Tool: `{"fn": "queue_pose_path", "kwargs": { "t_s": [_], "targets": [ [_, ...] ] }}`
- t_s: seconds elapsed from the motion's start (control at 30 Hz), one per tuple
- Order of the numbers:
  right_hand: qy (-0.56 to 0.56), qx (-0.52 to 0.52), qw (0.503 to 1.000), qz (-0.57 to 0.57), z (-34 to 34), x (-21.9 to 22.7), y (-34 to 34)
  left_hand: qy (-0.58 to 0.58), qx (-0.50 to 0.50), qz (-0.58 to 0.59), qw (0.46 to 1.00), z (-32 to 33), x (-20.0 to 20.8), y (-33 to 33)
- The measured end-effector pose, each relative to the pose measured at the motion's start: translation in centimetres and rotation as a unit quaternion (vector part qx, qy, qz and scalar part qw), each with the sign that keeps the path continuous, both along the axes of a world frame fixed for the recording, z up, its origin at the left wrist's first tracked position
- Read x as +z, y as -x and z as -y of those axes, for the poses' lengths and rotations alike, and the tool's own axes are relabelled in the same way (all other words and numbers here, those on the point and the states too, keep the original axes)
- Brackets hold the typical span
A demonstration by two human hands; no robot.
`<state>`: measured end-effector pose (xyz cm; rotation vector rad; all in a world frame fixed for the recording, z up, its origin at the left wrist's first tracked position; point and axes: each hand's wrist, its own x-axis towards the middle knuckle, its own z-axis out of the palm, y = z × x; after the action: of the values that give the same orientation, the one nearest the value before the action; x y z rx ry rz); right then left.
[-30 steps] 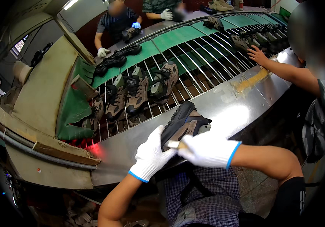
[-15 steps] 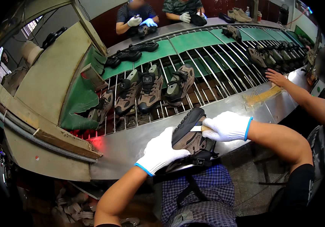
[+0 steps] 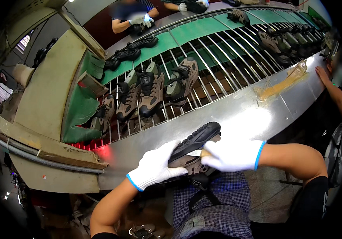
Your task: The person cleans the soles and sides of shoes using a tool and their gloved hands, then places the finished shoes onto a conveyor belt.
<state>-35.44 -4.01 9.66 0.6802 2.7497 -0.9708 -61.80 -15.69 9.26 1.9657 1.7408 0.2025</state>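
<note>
A brown and black sneaker is tilted on its side at the near edge of the metal table, its black sole turned up and away from me. My left hand, in a white knitted glove with a blue cuff, is closed around the shoe's left end, thumb on the upper. My right hand, gloved alike, is closed on a flat-bladed tool with a wooden-looking handle. Its pale blade lies against the seam where the sole meets the upper. My right fingers partly hide the handle and the shoe's right end.
Beyond the metal ledge runs a rack of metal rods bearing several matching sneakers. Black soles lie on a green sheet. A wooden-edged housing stands left. Co-workers work across the rack; another person's hand rests at right.
The view has shifted. The shoe has turned so its sole lies lower and flatter, and the blade has moved along the seam. The hand at far right has drawn back from the rack.
</note>
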Motion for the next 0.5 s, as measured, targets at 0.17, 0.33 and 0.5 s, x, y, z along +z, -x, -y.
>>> {"fn": "queue_pose_path", "kwargs": {
  "t_s": [0.17,0.33,0.5],
  "targets": [
    [-0.076,-0.027,0.995,-0.050,5.0,0.3,3.4,-0.055,0.012,-0.021,0.998,0.2,-0.8,0.3],
    [-0.017,0.020,1.000,-0.015,7.5,1.0,4.1,-0.075,0.002,-0.044,0.996,1.1,-0.9,0.6],
    [-0.210,-0.085,0.956,-0.187,4.9,-2.2,1.7,-0.083,-0.013,-0.064,0.994,1.0,-1.2,0.9]
  ]
}}
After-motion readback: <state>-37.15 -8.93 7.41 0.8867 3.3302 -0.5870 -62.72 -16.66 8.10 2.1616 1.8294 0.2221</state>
